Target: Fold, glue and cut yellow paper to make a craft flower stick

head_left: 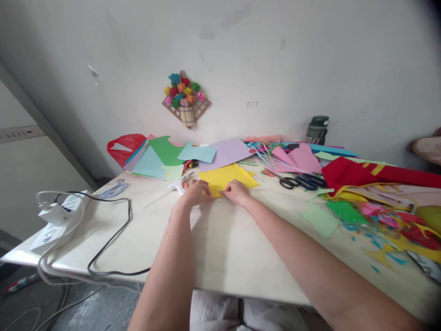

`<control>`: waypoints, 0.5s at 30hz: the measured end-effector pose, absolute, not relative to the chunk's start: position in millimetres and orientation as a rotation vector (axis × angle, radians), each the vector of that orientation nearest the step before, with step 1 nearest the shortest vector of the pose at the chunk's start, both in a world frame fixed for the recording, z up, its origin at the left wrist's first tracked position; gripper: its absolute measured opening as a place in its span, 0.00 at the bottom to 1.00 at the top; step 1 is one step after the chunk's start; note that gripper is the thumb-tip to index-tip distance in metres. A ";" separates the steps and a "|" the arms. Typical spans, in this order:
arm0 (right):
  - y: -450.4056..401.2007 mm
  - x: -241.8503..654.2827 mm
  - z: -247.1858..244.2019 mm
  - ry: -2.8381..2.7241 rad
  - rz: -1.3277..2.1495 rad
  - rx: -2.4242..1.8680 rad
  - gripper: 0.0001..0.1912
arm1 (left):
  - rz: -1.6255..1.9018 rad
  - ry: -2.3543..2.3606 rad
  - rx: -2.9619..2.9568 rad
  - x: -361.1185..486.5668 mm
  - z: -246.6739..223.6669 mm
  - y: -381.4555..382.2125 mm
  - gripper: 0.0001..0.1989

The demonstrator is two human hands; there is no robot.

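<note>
A yellow sheet of paper point(229, 177) lies on the cream table in the middle of the head view. At its left near corner my left hand point(197, 192) rests with curled fingers touching the paper. My right hand point(236, 191) pinches the sheet's near edge, close beside the left. A white glue gun point(177, 186) lies just left of my left hand, partly hidden by it.
Coloured papers point(165, 151) lie along the wall. Scissors point(288, 182), red felt point(382, 172) and paper scraps point(379, 246) lie on the right. A power strip point(62, 225) with cables sits at the left; a dark bottle point(317, 130) stands at the back right.
</note>
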State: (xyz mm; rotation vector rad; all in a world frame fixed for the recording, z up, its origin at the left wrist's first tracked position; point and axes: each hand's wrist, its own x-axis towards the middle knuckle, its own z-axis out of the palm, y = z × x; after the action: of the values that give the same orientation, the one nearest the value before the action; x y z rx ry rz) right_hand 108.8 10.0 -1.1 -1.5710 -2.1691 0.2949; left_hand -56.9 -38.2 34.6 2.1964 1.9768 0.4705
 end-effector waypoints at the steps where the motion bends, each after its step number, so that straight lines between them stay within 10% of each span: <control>1: 10.3 108.7 -1.6 -2.169 0.292 -1.567 0.20 | 0.467 1.979 2.196 -56.6 34.6 -38.5 0.07; 15: 11.2 107.8 -3.0 -2.152 0.279 -1.573 0.21 | 0.460 1.963 2.226 -59.5 32.2 -36.3 0.06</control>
State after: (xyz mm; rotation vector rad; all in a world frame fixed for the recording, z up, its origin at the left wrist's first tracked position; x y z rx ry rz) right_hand 107.8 11.2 -3.0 -1.5728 -2.1519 0.2793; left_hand -59.5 -36.3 32.2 2.2261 1.9629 0.4601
